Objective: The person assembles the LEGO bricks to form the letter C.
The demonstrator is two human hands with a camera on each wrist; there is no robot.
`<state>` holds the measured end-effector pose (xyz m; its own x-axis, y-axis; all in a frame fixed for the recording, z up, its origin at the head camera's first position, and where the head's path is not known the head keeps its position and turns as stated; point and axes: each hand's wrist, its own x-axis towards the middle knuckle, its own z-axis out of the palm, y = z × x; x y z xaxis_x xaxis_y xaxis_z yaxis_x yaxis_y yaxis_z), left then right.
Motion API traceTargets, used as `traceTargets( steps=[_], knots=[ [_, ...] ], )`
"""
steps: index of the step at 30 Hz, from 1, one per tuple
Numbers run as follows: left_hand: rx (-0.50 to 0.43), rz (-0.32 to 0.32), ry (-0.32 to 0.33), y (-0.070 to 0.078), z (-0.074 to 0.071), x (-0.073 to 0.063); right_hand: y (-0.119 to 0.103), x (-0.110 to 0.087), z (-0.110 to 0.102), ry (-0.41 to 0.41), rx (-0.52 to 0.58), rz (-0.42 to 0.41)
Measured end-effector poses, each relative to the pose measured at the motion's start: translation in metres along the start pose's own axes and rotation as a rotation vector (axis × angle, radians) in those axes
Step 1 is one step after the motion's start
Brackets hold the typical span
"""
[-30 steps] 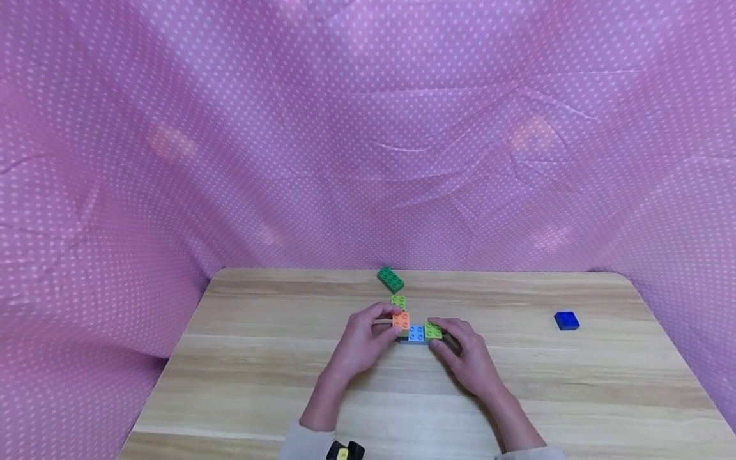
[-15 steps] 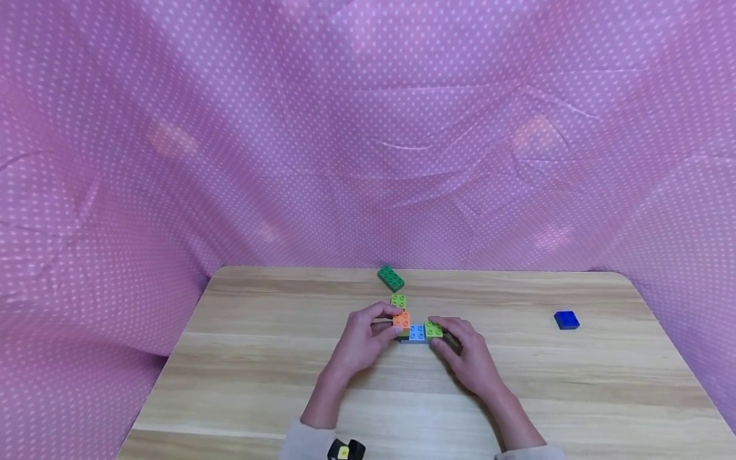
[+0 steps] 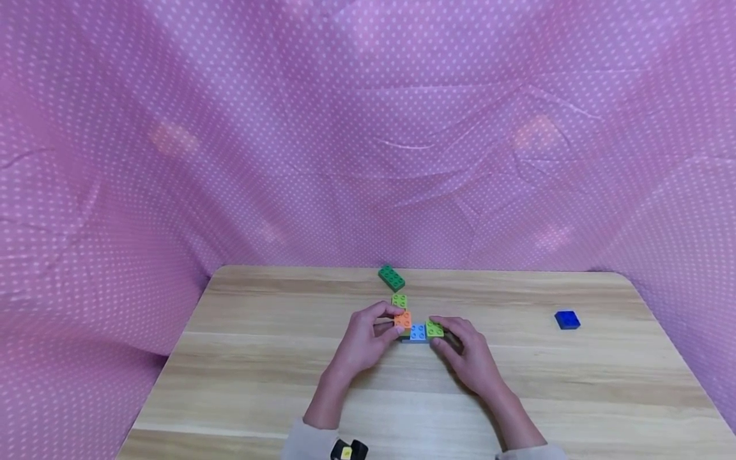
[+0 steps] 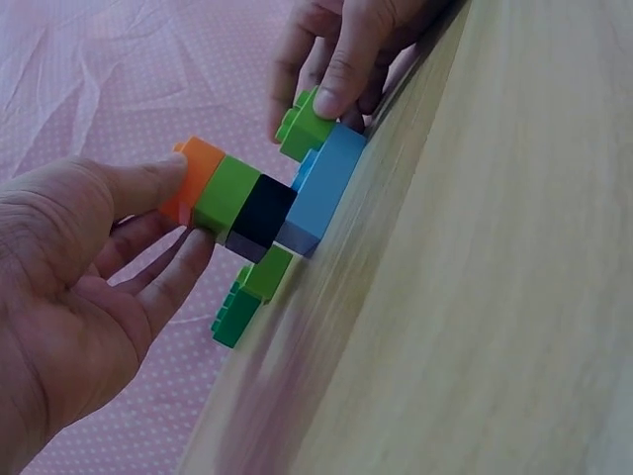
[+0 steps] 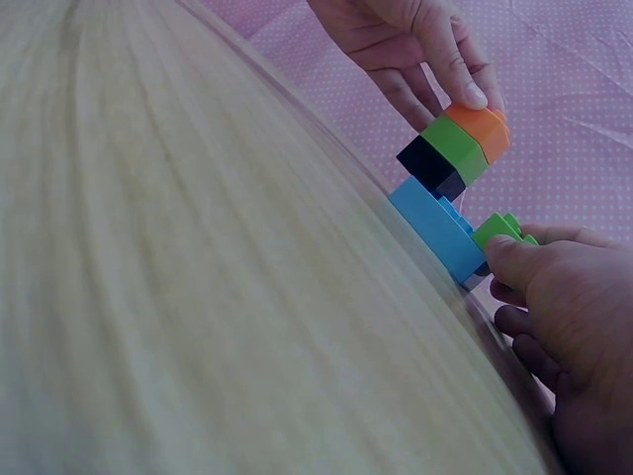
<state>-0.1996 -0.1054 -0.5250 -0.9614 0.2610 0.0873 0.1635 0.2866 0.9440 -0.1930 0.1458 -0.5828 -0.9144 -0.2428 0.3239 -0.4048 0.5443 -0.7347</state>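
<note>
In the head view my left hand [image 3: 361, 340] pinches the orange brick [image 3: 403, 319] between thumb and fingers. It tops a stack with a green brick [image 4: 226, 194] and a black brick [image 4: 262, 212] beneath it. This stack stands at the left end of a light blue brick [image 3: 418, 332] on the table; whether it is fully seated I cannot tell. With thumb and fingers, my right hand [image 3: 474, 359] pinches a light green brick [image 3: 434, 328] at the blue brick's right end. Blue studs show between the two.
Behind the stack lies another light green brick [image 3: 399, 300], and a dark green brick [image 3: 391, 278] lies farther back. A dark blue brick [image 3: 567, 320] rests to the right on the wooden table [image 3: 241, 358]. Pink dotted cloth [image 3: 368, 160] hangs behind and at both sides.
</note>
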Motion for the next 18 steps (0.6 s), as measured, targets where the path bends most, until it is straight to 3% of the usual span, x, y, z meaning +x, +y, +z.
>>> traceTargets(
  steps=[7,18],
  knots=[
    [0.006,-0.049,-0.023,0.0007,0.0012,-0.0015,-0.0014,-0.0001,-0.0001,-0.004,0.0,0.012],
    [0.002,-0.021,-0.032,-0.0005,0.006,0.0002,-0.0007,-0.0016,0.0003,0.015,0.005,0.02]
  ],
)
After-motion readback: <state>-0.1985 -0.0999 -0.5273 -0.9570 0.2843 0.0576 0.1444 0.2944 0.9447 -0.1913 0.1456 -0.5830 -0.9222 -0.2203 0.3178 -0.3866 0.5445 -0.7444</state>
